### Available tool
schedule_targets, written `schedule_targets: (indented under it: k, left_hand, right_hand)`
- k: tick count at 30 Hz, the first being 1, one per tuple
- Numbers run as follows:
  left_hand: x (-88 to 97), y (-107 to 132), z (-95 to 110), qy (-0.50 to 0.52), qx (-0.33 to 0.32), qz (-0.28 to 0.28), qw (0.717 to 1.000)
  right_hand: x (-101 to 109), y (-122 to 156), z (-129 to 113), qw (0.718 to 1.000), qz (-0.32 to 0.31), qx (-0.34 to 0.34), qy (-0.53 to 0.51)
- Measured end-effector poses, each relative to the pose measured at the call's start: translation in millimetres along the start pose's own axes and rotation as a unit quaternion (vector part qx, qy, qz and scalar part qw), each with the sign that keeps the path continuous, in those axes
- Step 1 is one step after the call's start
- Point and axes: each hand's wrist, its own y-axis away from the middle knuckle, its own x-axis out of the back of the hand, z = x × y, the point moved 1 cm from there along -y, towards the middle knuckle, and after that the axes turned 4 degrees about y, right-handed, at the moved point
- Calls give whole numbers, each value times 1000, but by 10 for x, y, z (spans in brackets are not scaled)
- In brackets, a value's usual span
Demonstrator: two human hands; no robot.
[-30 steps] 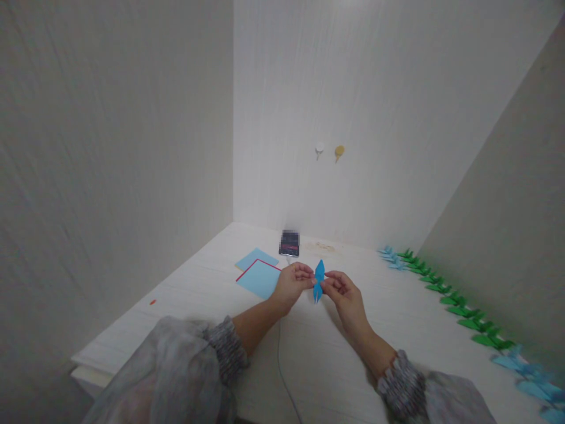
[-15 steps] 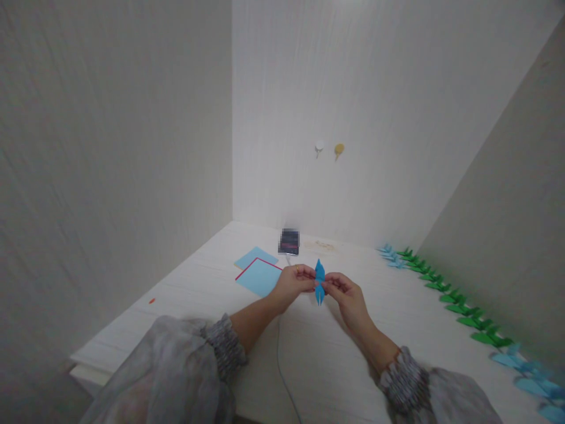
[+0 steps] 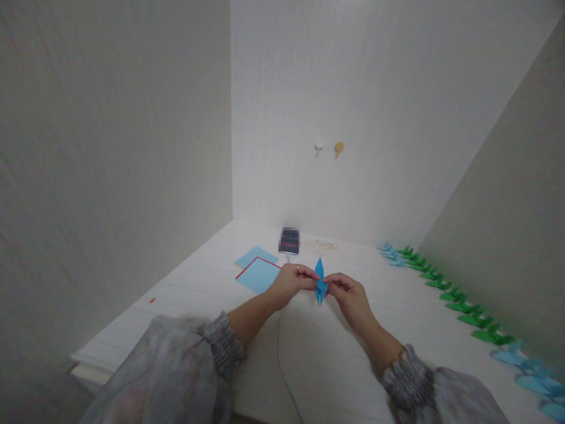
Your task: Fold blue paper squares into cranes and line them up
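Note:
A blue folded origami paper (image 3: 319, 270) is held upright just above the table, with a pointed tip at the top and a split, two-pointed lower end. My left hand (image 3: 291, 284) pinches its left side between thumb and fingers. From the right, my right hand (image 3: 351, 294) pinches it at mid-height. The fingertips cover parts of its middle folds. Behind my left hand lie light blue paper sheets (image 3: 258, 275), one with a red edge, partly covered by that hand.
A phone (image 3: 289, 241) leans near the back wall, its cable (image 3: 282, 374) running toward me. Rows of green folded paper pieces (image 3: 463, 309) and light blue ones (image 3: 507, 355) line the right side. An orange-red scrap (image 3: 152, 300) lies at left. Two hooks (image 3: 338, 147) are on the wall.
The blue origami paper has turned slightly in my fingers, with a small flap now showing at its middle. Both hands keep nearly the same place.

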Motion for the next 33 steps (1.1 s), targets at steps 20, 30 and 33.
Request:
schedule_targets:
  k: [20,30,33]
  left_hand:
    - [12,62,166,-139,-110,-39,983]
    - [14,39,129,-141,-88,-15,986]
    - [2,35,126,-114,-83,-12,990]
  right_hand:
    - [-18,19,-42,999,-44,11,-7]
    - [-24,4,-11,999,-30,-3,19]
    - [-27,3,-21,999,-25,-4,19]
